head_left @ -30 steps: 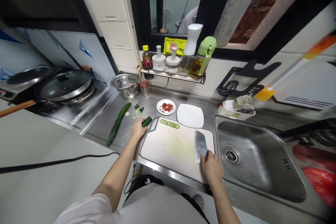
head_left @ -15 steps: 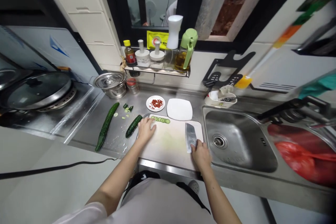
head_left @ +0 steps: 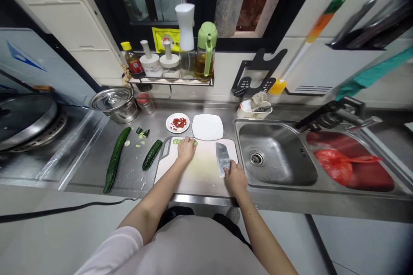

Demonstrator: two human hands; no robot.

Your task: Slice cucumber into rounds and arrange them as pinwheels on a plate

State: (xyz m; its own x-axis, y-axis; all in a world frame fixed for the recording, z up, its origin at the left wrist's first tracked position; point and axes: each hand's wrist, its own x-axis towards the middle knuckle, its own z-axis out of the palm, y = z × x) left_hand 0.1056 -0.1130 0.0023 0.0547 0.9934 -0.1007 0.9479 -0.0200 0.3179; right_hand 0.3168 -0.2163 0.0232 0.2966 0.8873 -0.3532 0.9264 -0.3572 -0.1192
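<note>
My left hand [head_left: 186, 150] is over a row of cucumber slices [head_left: 176, 141] near the far edge of the white cutting board [head_left: 203, 180]. Its fingers are bent round the row, with slices showing on both sides. In my right hand [head_left: 236, 177] is a cleaver [head_left: 222, 157], its wide blade lying along the board's right side. Left of the board lies a cut length of cucumber [head_left: 152, 154]. Farther left is a longer whole cucumber [head_left: 116, 159], with small cucumber scraps [head_left: 142, 133] between them.
Behind the board stand a white plate [head_left: 208, 126] and a small dish of chopped red pieces [head_left: 172, 128]. The sink [head_left: 277, 154] adjoins on the right. A lidded steel pot [head_left: 121, 111] is at the back left, and a condiment shelf [head_left: 171, 80] hangs above.
My left hand has moved rightward from the row's left end onto the slices. My right hand still holds the cleaver. The view has swung to the right.
</note>
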